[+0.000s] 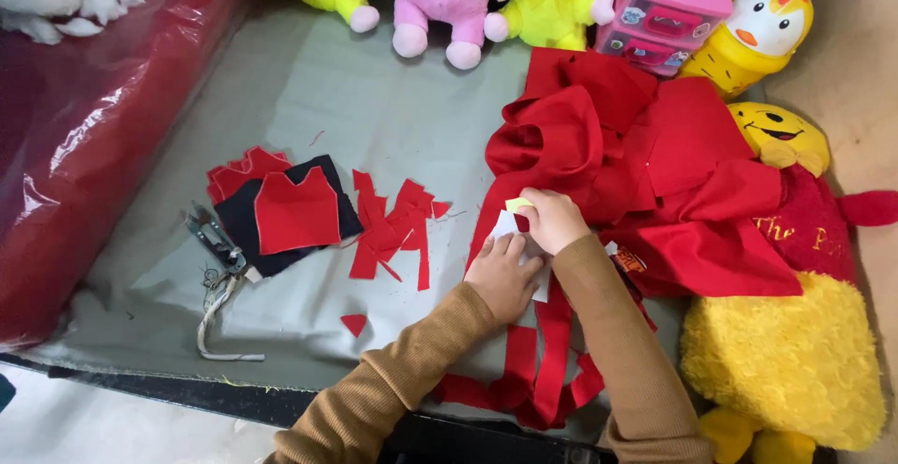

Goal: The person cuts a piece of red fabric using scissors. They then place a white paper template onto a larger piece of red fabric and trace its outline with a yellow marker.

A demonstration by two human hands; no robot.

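Observation:
My left hand (pixel 502 275) lies flat on a white paper template (pixel 506 224) that rests on red cloth (pixel 645 174). My right hand (pixel 552 220) pinches a small yellow piece, likely chalk (pixel 517 204), at the template's upper edge. Both arms wear tan sleeves. Red cloth strips (pixel 538 370) trail under my wrists toward the table's near edge.
Cut red and black cloth pieces (pixel 285 210) and red scraps (pixel 398 230) lie left of my hands on the grey-green work surface (pixel 309 99), with scissors (pixel 213 239) on a cord. Plush toys line the back and right; a pink box (pixel 669 10) stands behind; red plastic-wrapped roll at left.

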